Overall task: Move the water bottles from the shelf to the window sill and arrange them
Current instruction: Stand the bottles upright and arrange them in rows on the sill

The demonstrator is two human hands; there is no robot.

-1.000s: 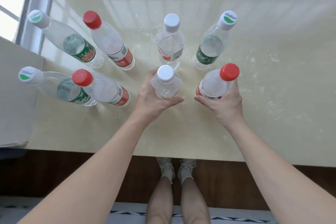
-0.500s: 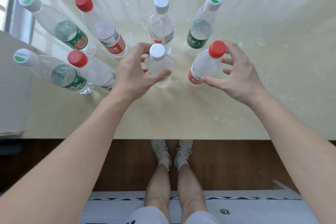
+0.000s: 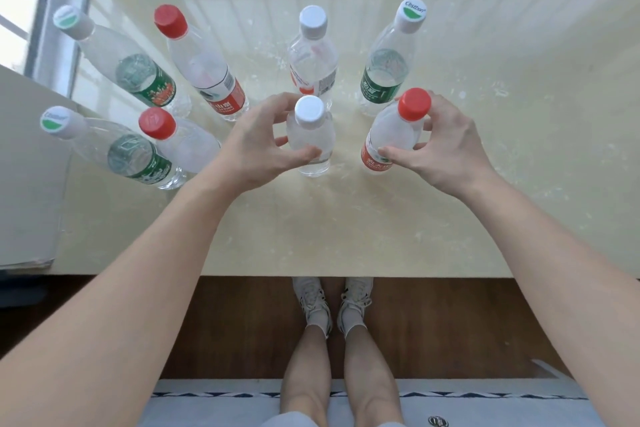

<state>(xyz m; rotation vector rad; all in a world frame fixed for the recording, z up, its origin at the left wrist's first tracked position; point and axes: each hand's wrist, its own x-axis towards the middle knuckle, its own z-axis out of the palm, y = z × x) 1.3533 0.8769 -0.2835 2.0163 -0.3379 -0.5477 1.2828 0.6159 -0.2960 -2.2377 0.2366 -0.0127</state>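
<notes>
Several clear water bottles stand upright in two rows on the pale yellow window sill (image 3: 346,225). My left hand (image 3: 256,146) is wrapped around the front white-capped bottle (image 3: 310,135), thumb on its near side. My right hand (image 3: 446,146) grips the front red-capped bottle (image 3: 391,135), thumb on its red label. Behind them stand a white-capped bottle (image 3: 313,59) and a green-label bottle (image 3: 388,69). To the left are two red-capped bottles (image 3: 207,69) (image 3: 183,146) and two green-label bottles (image 3: 131,69) (image 3: 128,152).
A metal window frame (image 3: 59,10) runs along the far left. A grey block (image 3: 27,184) borders the sill's left side. Below the sill's front edge are a dark wooden floor (image 3: 450,322), my legs and shoes (image 3: 332,305), and a pale rug (image 3: 485,406).
Both held bottles have moved farther onto the sill, closer to the back row. My right hand spread its fingers half a second ago and has closed on the red-capped bottle again.
</notes>
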